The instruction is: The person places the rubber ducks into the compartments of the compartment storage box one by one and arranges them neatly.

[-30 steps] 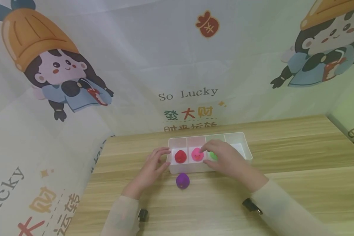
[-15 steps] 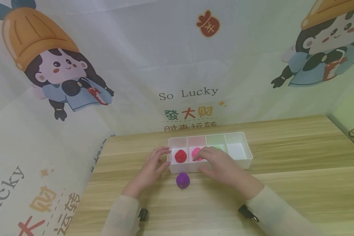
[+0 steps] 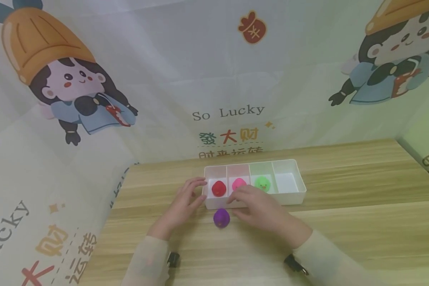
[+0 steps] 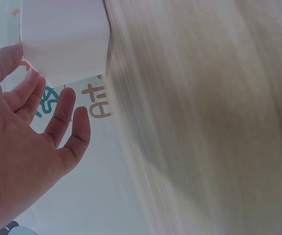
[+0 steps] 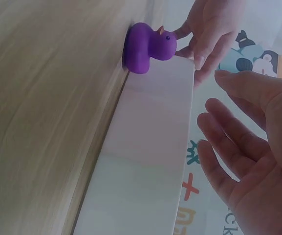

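A white divided box (image 3: 289,199) stands on the table, with a red rubber duck (image 3: 219,188), a pink duck (image 3: 238,184) and a green duck (image 3: 262,184) in separate compartments. My left hand (image 3: 183,200) touches the box's left end with spread fingers and thumb, as the left wrist view shows at the box's end wall (image 4: 65,39). In front of the box sits a purple rubber duck (image 5: 140,49), upright on the table. My right hand (image 3: 259,206) is over the box's front wall, just right of the purple duck, fingers loosely bent and holding nothing. It partly covers the pink duck.
The rightmost compartment (image 3: 286,182) has a bare floor. Behind the wood-grain table (image 3: 361,178) hangs a printed cloth (image 3: 300,79), with another cloth side at the left.
My right hand has moved left and toward me, away from the green duck and closer to the purple one. The green duck now shows fully. My left hand stays at the box's end.
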The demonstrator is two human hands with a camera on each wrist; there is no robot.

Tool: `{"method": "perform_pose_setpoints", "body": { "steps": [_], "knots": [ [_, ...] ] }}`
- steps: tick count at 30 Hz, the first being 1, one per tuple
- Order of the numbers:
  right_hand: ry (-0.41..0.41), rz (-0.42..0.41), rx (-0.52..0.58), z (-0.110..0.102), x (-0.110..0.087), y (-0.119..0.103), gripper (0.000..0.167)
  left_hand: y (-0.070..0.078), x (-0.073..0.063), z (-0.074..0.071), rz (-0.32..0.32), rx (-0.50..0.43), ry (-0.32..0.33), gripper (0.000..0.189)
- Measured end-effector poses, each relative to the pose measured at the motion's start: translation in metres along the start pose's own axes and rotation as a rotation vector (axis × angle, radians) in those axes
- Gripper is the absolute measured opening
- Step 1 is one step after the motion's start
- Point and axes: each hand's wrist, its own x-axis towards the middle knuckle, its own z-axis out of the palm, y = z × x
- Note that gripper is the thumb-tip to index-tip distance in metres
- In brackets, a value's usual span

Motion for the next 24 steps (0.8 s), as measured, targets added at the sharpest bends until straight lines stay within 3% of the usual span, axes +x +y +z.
{"method": "perform_pose_setpoints", "body": {
  "steps": [9,24],
  "knots": [
    [-0.018,0.015,0.039,0.009,0.000,-0.008,0.025,0.000,0.000,0.000,-0.002,-0.002,0.013,0.038],
    [-0.092,0.041,-0.046,0.022,0.000,-0.015,0.031,0.000,-0.001,0.000,-0.016,0.009,0.012,0.039]
  ]
}}
